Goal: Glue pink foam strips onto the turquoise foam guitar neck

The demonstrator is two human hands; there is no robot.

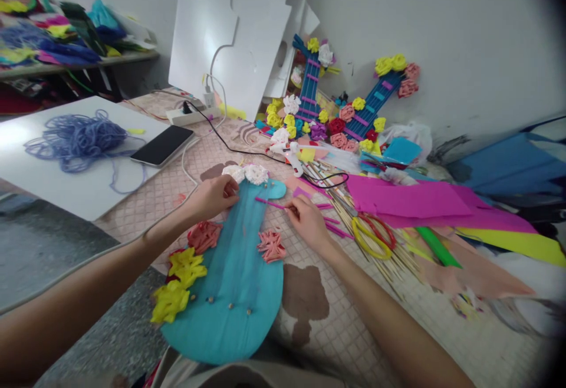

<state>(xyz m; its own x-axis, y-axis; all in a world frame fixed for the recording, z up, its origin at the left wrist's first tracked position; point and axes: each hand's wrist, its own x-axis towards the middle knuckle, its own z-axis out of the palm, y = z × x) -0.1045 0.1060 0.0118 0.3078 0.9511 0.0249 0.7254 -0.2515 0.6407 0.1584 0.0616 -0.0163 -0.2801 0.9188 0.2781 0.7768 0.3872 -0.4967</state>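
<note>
Guitar: on the tabletop, top edge overlapped by white flowers.
Left hand: curled at the guitar's narrow end; cannot tell whether it grips anything.
Right hand: pinching a purple stick, one end hidden by fingers.

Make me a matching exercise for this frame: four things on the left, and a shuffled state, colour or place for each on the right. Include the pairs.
Things:
1. Purple strip
2. Yarn
3. Phone
4. Left hand

States, colours or places:
A. Dark screen facing up
B. Next to the white flowers at the narrow end of the turquoise cutout
C. Pinched in the fingers of the right hand
D. Blue-violet, in a loose tangle on the white board

Pairs: 1-C, 2-D, 3-A, 4-B
</note>
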